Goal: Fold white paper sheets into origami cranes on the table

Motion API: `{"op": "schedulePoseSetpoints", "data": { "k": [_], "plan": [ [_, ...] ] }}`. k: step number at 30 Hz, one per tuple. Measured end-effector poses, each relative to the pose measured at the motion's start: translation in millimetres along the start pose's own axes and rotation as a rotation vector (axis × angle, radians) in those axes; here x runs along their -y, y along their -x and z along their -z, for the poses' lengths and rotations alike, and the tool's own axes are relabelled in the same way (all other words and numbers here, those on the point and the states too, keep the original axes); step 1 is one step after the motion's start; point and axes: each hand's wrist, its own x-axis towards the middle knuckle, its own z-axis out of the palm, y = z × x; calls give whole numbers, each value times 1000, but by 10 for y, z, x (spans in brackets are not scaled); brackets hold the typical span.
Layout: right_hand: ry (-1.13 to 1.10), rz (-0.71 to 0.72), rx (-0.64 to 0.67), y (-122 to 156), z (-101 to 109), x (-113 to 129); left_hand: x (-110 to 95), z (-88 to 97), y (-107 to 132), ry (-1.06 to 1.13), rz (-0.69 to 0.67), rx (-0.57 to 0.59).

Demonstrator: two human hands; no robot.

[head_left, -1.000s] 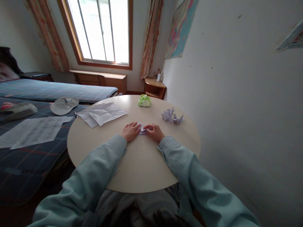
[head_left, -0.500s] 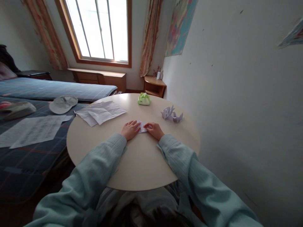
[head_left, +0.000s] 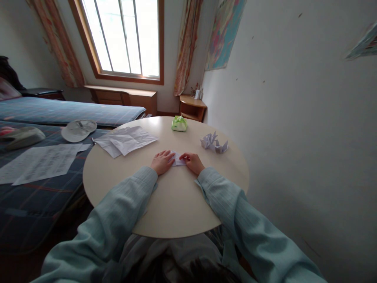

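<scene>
A small folded sheet of white paper (head_left: 178, 160) lies on the round cream table (head_left: 176, 200), between my two hands. My left hand (head_left: 162, 162) rests flat over its left end, fingers stretched out and pressing it down. At the other end, my right hand (head_left: 192, 162) has its thumb and fingertips pinched together on the paper's right edge. Part of the paper is hidden beneath my fingers.
Several folded paper shapes (head_left: 214, 142) stand to the right on the table. Creased paper sheets (head_left: 129, 139) lie at the left, and a green tissue pack (head_left: 179, 124) sits at the back. A bed (head_left: 38, 204) with a cap (head_left: 79, 130) adjoins the left side.
My right fingers have shifted very slightly to the right along the paper, so a little more of it shows. My left hand stays where it was.
</scene>
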Motion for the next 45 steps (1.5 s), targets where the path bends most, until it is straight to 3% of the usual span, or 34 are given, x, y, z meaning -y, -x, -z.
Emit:
{"op": "schedulePoseSetpoints", "data": {
  "k": [24,45],
  "plan": [
    [0,3,45,7,38,75,6,61,13,-12,-38,99],
    [25,14,23,3,36,94,10,67,32,18,-63,83]
  ]
}}
